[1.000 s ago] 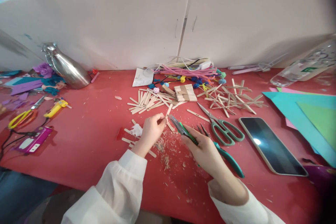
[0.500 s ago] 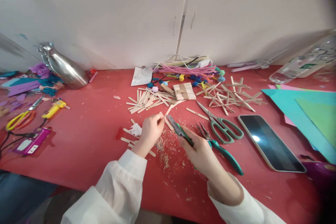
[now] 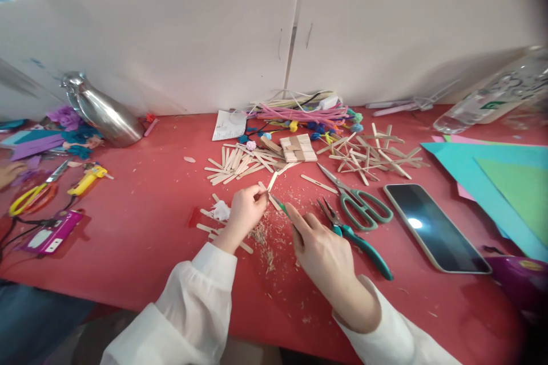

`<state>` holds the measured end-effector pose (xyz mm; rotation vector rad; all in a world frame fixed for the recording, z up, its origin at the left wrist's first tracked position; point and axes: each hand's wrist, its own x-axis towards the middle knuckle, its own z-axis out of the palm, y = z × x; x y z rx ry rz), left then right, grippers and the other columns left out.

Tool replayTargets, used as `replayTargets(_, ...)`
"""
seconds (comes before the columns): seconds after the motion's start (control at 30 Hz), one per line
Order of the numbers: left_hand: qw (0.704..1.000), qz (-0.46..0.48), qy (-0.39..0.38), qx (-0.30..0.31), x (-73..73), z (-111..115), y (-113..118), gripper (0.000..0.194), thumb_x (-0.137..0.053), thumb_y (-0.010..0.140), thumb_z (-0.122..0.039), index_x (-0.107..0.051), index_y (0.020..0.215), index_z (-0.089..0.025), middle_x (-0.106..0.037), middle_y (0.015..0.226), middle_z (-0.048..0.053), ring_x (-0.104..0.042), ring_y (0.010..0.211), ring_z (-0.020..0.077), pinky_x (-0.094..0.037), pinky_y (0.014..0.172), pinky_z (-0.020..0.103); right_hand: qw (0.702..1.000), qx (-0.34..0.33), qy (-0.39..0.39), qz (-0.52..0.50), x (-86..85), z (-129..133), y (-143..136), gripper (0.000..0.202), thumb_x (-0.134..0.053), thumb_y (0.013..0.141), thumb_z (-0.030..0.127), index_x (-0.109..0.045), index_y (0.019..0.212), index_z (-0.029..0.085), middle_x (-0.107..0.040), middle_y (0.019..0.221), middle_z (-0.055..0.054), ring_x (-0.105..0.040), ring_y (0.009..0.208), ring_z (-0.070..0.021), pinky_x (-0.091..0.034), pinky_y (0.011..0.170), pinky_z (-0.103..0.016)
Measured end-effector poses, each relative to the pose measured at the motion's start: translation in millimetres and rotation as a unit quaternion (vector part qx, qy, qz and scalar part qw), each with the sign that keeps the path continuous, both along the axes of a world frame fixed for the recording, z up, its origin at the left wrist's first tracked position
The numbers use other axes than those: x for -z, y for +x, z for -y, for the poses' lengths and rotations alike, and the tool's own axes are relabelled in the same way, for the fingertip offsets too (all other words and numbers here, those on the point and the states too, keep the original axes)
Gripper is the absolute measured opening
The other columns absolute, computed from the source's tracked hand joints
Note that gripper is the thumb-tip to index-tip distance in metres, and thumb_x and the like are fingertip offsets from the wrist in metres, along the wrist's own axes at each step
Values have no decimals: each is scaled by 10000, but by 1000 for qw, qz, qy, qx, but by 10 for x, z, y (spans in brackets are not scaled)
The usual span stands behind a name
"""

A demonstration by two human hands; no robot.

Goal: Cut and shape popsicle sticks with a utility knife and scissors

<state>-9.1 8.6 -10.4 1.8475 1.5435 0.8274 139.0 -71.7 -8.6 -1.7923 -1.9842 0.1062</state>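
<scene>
My left hand (image 3: pixel 247 209) is closed, pinching a thin wooden craft stick (image 3: pixel 273 181) that points up and away from me. Wrapped in my right hand (image 3: pixel 324 248) is a green utility knife (image 3: pixel 280 205); most of its handle is hidden by my fingers, and its blade end lies close to the left fingertips and the stick. Pale wood shavings (image 3: pixel 269 256) are scattered on the red table below both hands. Beyond them lie a pile of loose craft sticks (image 3: pixel 240 162) and a small panel of joined sticks (image 3: pixel 306 148).
Green-handled scissors (image 3: pixel 363 208), pliers (image 3: pixel 363 248) and a phone (image 3: pixel 436 228) lie to the right, near coloured paper (image 3: pixel 458 171). Leftward are a metal jug (image 3: pixel 107 111), a yellow glue gun (image 3: pixel 88 179) and yellow scissors (image 3: pixel 32 197). Another person's hand (image 3: pixel 11 173) shows at the left edge.
My right hand has turned over so its back faces up, and the knife now lies lower and flatter against the stick. Another person's hand has appeared at the far left.
</scene>
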Motion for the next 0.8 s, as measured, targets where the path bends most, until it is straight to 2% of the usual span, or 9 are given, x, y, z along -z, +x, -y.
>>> replayTargets(0.2,999,51,-2,0,3,-14,-23,247,-469,821,-310,-600,669,-165,-603,573,5,-534,516,116,-397,538,209,998,-4,9,-67,-39,-77,85,380,-415,824,234,-627,1134,173,-722,847,-62,-625,532,-140,-422,433,-219)
replayTargets(0.4,998,70,3,-3,-4,0,-6,255,-486,818,-338,-585,667,-158,-588,591,9,-511,538,117,-395,536,207,993,-5,-7,-118,-79,-96,114,397,-418,805,262,-638,1115,147,-726,909,-95,-517,353,-113,-436,405,-249)
replayTargets(0.6,999,33,38,-8,-50,38,6,260,-480,832,-329,-571,654,-163,-550,566,-3,-451,506,103,-354,502,196,984,-9,-50,-170,-105,-79,105,428,-414,811,305,-631,1134,129,-714,770,-89,-438,314,-108,-430,421,-271)
replayTargets(0.7,998,12,65,-11,-50,59,10,260,-473,841,-326,-572,661,-166,-550,576,-6,-443,495,96,-352,505,191,974,-17,-89,-207,-116,-69,121,433,-427,823,325,-608,1161,125,-644,578,-18,-401,305,-104,-396,374,-249)
replayTargets(0.8,996,-2,84,-17,-32,72,10,261,-467,851,-336,-585,687,-171,-540,561,-13,-439,482,95,-344,501,190,961,-28,-122,-248,-120,-66,136,419,-434,839,327,-586,1179,133,-557,499,40,-397,321,-95,-389,365,-223)
